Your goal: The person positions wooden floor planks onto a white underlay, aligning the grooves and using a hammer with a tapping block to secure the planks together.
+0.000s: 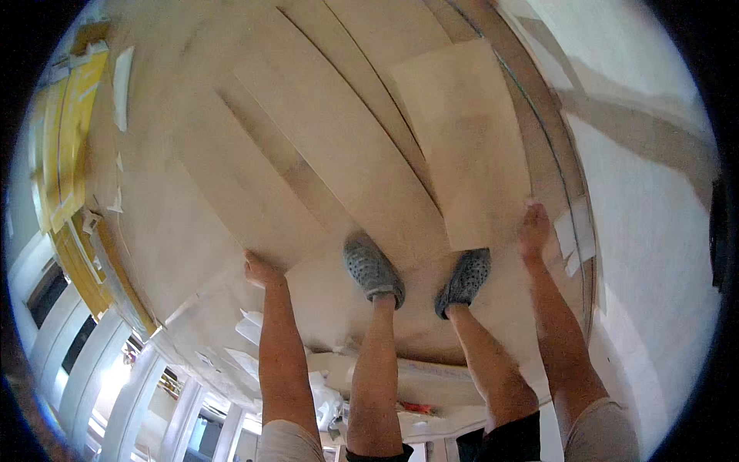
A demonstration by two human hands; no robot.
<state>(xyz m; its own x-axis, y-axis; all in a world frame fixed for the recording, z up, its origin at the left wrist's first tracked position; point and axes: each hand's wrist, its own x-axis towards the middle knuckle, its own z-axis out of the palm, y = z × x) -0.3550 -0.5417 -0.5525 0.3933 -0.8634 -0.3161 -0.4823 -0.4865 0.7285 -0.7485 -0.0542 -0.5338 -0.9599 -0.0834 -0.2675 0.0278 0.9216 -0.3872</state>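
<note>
One rectangular brown sheet, lying before the right clog, among further brown sheets. Right hand: curled at the sheet's near right side; whether clamped, cannot tell. Left hand: curled beside a long brown panel; hold likewise unclear. Left clog: grey, perforated, worn.

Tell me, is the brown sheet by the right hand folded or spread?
The brown sheet is spread: its broad face shows, no fold visible.

Pale sleeves, bare forearms, black shorts; grey perforated clogs, rounded toes
</note>
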